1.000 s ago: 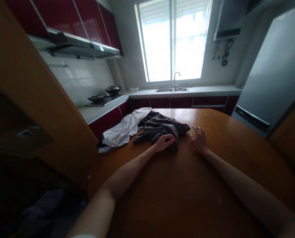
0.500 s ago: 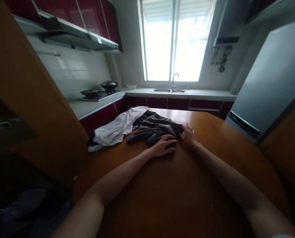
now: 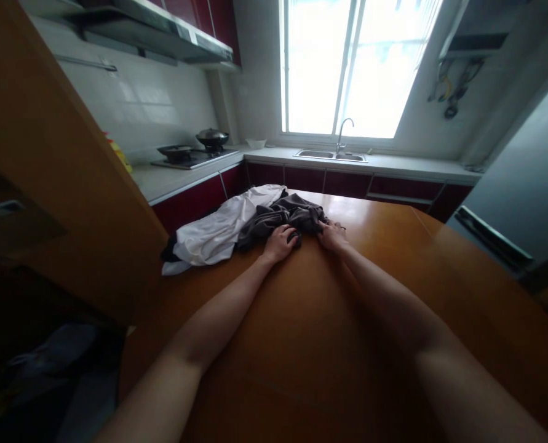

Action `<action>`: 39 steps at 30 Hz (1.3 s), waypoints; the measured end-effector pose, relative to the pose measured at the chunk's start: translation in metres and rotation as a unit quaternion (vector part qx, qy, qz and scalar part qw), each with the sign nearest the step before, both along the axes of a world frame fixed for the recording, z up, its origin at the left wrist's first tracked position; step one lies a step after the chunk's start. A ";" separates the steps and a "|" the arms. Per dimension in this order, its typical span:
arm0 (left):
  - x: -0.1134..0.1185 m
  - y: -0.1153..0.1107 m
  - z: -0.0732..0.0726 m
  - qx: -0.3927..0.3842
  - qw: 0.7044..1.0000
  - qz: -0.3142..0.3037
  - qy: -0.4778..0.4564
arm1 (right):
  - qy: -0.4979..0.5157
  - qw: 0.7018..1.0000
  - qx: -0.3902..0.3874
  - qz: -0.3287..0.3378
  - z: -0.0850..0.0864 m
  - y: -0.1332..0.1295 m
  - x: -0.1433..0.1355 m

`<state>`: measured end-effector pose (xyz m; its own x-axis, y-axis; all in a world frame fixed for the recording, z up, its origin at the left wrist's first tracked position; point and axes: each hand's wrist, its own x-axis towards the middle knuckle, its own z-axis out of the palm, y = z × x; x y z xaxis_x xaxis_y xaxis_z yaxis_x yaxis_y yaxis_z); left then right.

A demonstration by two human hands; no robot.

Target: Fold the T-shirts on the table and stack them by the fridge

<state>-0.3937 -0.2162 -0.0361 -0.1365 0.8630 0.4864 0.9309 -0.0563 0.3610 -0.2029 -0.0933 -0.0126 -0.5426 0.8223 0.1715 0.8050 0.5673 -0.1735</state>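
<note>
A crumpled dark grey garment [image 3: 271, 216] lies bunched on the table, its exact kind unclear. My left hand [image 3: 280, 243] is at its near edge, fingers curled round a dark fold. At the garment's right end my right hand [image 3: 333, 235] grips the cloth, some fingertips hidden against it. A white garment [image 3: 222, 229], loosely spread, lies to the left and touches the grey one. Black cloth [image 3: 168, 248] shows from under the white garment's left end.
The round-edged wooden table [image 3: 274, 344] spreads beneath both arms. Beyond it are a counter with a sink [image 3: 331, 156], a stove [image 3: 195, 159] with two pans, and a window [image 3: 342, 67]. A wooden panel [image 3: 71, 172] stands at left, a refrigerator [image 3: 523, 178] at right.
Both hands have shifted left and away from me, pushing the grey garment into a tighter bunch against the white one. My left fingers have curled in more. The camera view has tilted down.
</note>
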 end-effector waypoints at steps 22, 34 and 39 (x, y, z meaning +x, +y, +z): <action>0.040 -0.020 0.017 0.059 0.968 -0.203 0.132 | -0.003 0.964 -0.011 -0.265 0.027 -0.032 0.192; 0.046 -0.020 0.020 0.150 0.986 -0.073 -0.025 | 0.220 0.896 -0.381 0.068 0.045 -0.125 0.196; 0.044 -0.030 0.029 0.203 0.977 -0.048 -0.050 | 0.193 0.975 0.022 -0.105 0.027 -0.078 0.206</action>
